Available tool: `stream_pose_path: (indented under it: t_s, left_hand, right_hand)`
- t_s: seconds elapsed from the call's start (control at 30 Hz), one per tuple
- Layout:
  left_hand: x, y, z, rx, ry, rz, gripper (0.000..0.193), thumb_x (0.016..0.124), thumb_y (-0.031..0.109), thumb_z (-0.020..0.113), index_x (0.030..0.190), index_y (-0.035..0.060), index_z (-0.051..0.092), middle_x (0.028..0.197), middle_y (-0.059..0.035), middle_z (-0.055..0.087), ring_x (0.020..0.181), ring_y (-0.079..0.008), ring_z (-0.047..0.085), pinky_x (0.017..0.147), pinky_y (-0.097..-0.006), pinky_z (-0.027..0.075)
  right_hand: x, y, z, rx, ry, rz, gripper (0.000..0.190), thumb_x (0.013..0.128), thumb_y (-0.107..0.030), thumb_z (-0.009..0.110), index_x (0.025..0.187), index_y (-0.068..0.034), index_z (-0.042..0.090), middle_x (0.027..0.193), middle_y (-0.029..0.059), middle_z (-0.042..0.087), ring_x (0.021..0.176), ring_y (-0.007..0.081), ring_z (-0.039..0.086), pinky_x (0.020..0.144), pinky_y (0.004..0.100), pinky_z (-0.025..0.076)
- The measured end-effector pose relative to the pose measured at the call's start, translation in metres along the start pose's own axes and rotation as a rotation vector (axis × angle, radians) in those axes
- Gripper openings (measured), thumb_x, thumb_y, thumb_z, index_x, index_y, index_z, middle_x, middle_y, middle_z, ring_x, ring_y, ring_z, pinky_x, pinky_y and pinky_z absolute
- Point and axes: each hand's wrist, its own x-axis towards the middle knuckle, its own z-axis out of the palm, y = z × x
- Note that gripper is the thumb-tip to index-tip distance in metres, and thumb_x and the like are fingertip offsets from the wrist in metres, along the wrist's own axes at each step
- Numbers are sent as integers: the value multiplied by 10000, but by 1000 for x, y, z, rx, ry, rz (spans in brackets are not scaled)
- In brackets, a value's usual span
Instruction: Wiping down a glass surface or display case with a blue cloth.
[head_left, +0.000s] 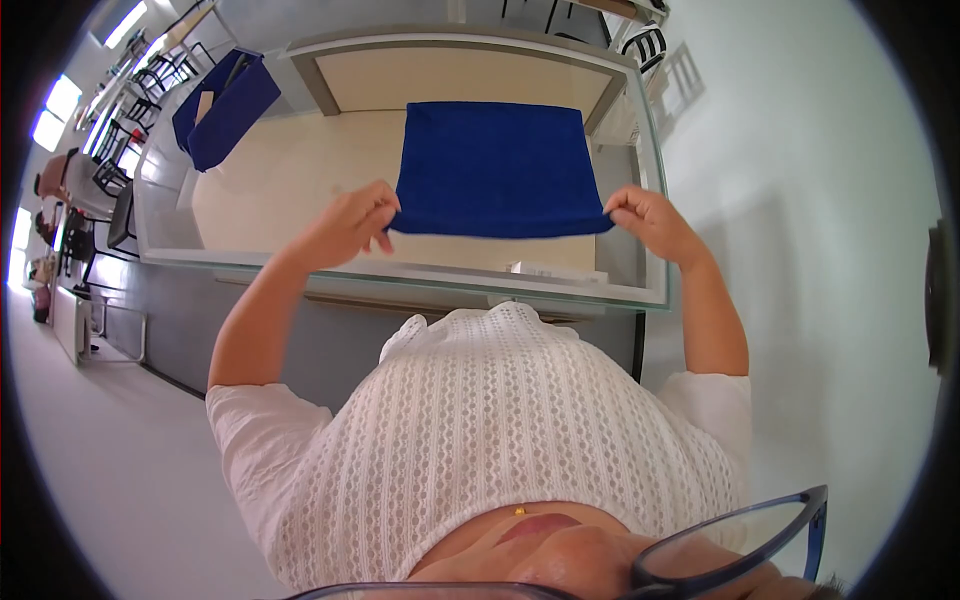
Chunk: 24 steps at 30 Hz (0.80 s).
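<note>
A royal-blue cloth (495, 161) is spread out in front of me over a glass-topped display case (390, 276). My left hand (352, 225) pinches its near left corner between thumb and fingers. At the near right corner, my right hand (649, 221) grips the fabric the same way. Between the two hands the near edge is stretched nearly straight and looks turned over into a narrow band. The far part of the cloth lies fairly flat, with its far edge towards the back of the case.
A dark blue open box (232, 124) with a few items inside stands on the case's far left corner. Small white boxes (559, 271) show near the front edge. A pale wall (787, 225) rises close on my right. Chairs (124, 217) and long tables line the left background.
</note>
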Motion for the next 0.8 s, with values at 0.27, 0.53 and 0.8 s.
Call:
stream_pose_path:
  t_s: [0.27, 0.53, 0.8]
  left_hand:
    - [43, -4, -17, -4, 279, 15, 179, 914, 187, 467, 918, 16, 521, 635, 5, 475, 504, -62, 483, 465, -218, 372]
    - [145, -55, -51, 134, 607, 17, 300, 876, 212, 528, 1080, -9, 542, 830, -97, 611, 705, -186, 589, 657, -306, 467]
    - [172, -69, -38, 579, 450, 222, 367, 760, 166, 671, 1100, 63, 576, 1080, -153, 605, 1012, -280, 577, 849, -379, 453]
  right_hand:
    - [61, 5, -16, -105, 200, -94, 163, 873, -116, 537, 979, -3, 591, 767, -24, 554, 714, 47, 479, 657, 206, 406]
    - [169, 65, -38, -193, 435, -149, 324, 816, -236, 614, 1068, -33, 597, 890, 97, 639, 823, 190, 598, 785, 295, 454]
    - [185, 75, -24, -555, 409, -247, 381, 762, -248, 663, 1078, -46, 598, 989, 143, 639, 904, 287, 608, 818, 360, 469]
